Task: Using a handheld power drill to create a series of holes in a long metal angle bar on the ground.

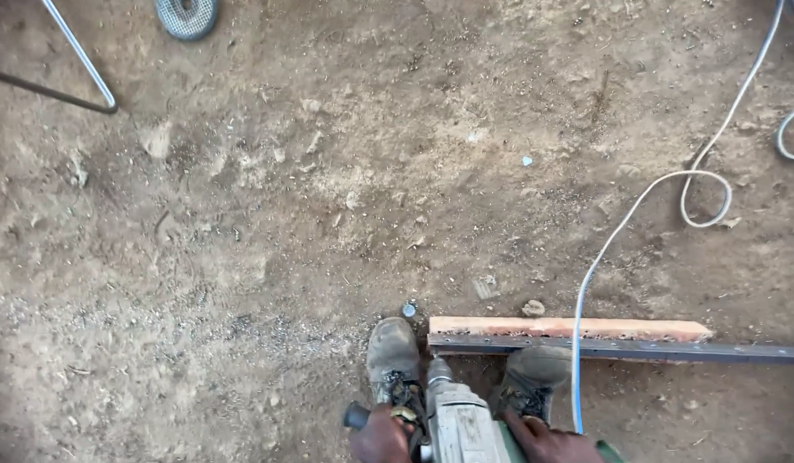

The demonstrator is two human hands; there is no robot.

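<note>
A grey electric drill (458, 420) stands nearly upright at the bottom edge of the bare earth ground (268, 223), its chuck pointing down onto the near left end of a dark steel angle bar (637, 349). The left hand (381, 435) is wrapped closed around the black side handle (356, 416); the right hand (547, 441) is clasped on the rear of the drill body, though its fingers are cut off by the frame's lower edge, so the exact hold cannot be told. The two-handed stance appears chosen to steady the tool and bear down along its axis. The bar lies flat, just beside and touching a reddish wooden batten (568, 327) on its far side, and runs off to the right edge of the ground. The left boot (392, 351) stands just off the bar's left end, and the right boot (534, 373) rests on the bar, seemingly to pin it. A pale blue-white power cable (637, 210) rises between the boots, loops once and leaves at the top right corner. A small round metal piece (408, 309) lies near the left boot's toe. Well apart, at the top left corner, lie a grey abrasive disc (186, 15) and bent metal rods (80, 64), both partly cropped. The drill bit itself is hidden.
</note>
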